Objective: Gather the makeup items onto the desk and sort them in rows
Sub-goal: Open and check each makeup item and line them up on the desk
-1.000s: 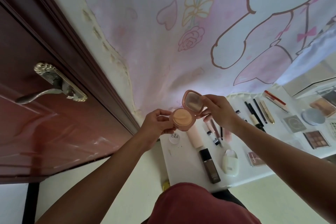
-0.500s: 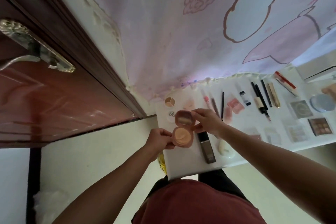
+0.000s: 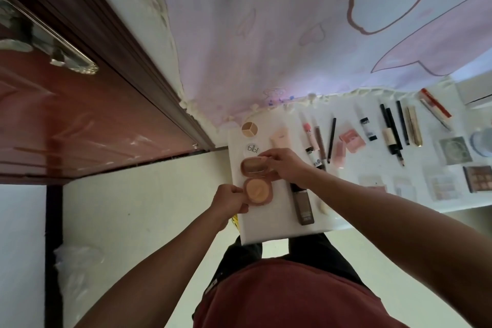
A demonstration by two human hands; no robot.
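An open pink compact [image 3: 257, 180] sits over the left end of the white desk [image 3: 269, 224], its lid folded back toward the wall and the orange powder facing up. Whether it rests on the surface or is held just above it cannot be told. The left hand [image 3: 231, 201] pinches the left edge of the powder half with curled fingers, and the right hand [image 3: 286, 166] grips the right side of the lid, fingers bent over its rim. Just behind the lid lies a white jar [image 3: 253, 149], and behind that a round pan [image 3: 249, 128] split into three shades. A brown bottle [image 3: 302, 205] lies just right of the compact, partly under the right wrist. Further right the desk holds rows of makeup, with pencils [image 3: 331, 140] and tubes at the back and palettes [image 3: 479, 178] nearer the front. A dark red door [image 3: 80, 114] stands at the left, and a pink cartoon cloth [image 3: 292, 21] hangs behind the desk.
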